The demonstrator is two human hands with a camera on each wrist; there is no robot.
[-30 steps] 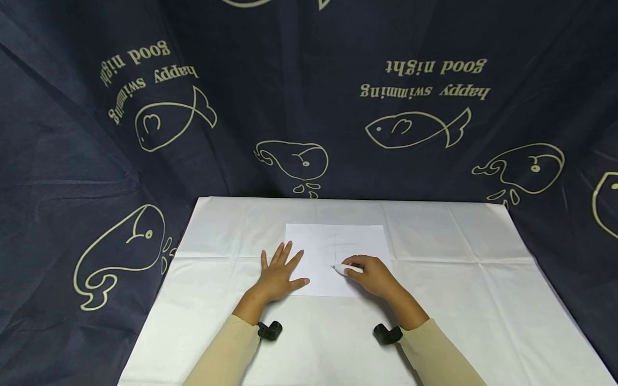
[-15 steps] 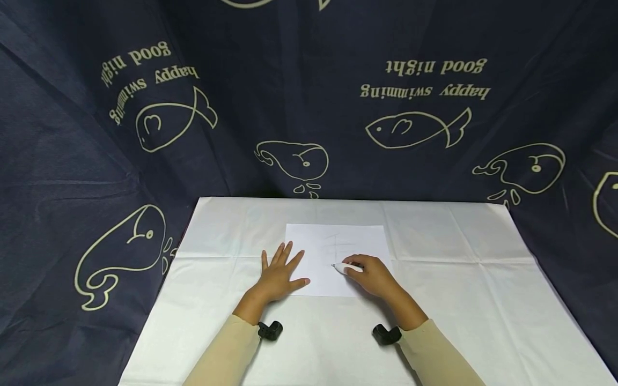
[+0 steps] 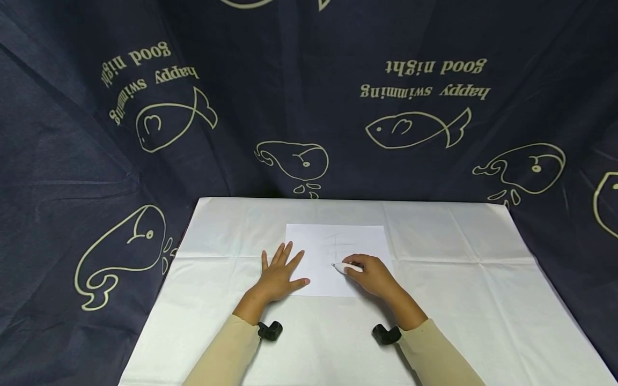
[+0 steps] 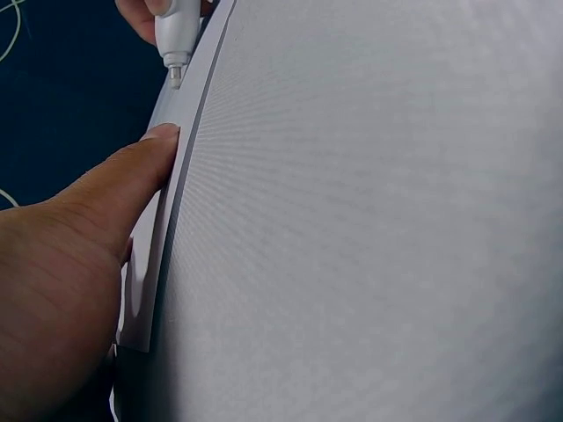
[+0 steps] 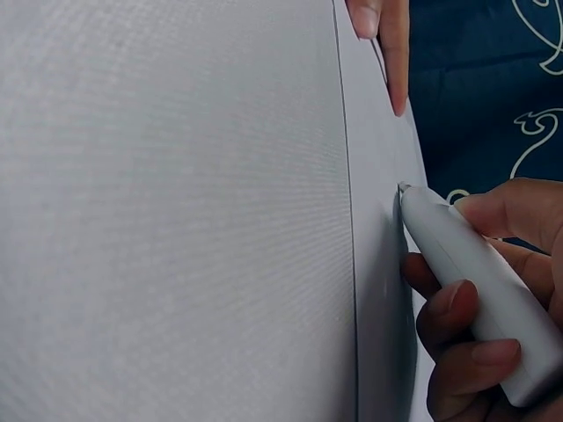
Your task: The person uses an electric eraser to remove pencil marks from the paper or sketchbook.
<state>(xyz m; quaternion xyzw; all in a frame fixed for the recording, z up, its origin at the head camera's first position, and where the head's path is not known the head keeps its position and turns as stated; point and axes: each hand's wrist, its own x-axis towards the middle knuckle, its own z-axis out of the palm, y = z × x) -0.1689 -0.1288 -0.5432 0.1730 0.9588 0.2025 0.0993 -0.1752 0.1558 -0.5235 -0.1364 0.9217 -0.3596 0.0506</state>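
Note:
A sheet of white paper (image 3: 314, 236) lies on the table, with a few faint grey pencil lines (image 3: 336, 245) crossing near its middle. My left hand (image 3: 275, 280) rests flat over the paper's left edge, fingers spread and thumb on the sheet. A white electric eraser (image 3: 350, 268), thick and pen-shaped, is held in my right hand (image 3: 376, 275). Its narrow tip (image 4: 176, 77) points left and down, right at the paper below the lines. In the right wrist view, several curled fingers (image 5: 453, 308) and the thumb wrap the eraser's body (image 5: 479, 286).
White creased cloth (image 3: 444, 300) covers the table around the sheet. Behind the far edge hangs a dark blue curtain (image 3: 289, 96) with fish drawings and lettering. Each wrist wears a black camera mount, the left mount (image 3: 270, 331) and the right mount (image 3: 386, 334).
Almost nothing moves; the eraser's tip has shifted very slightly away from me on the paper. The left hand stays in place.

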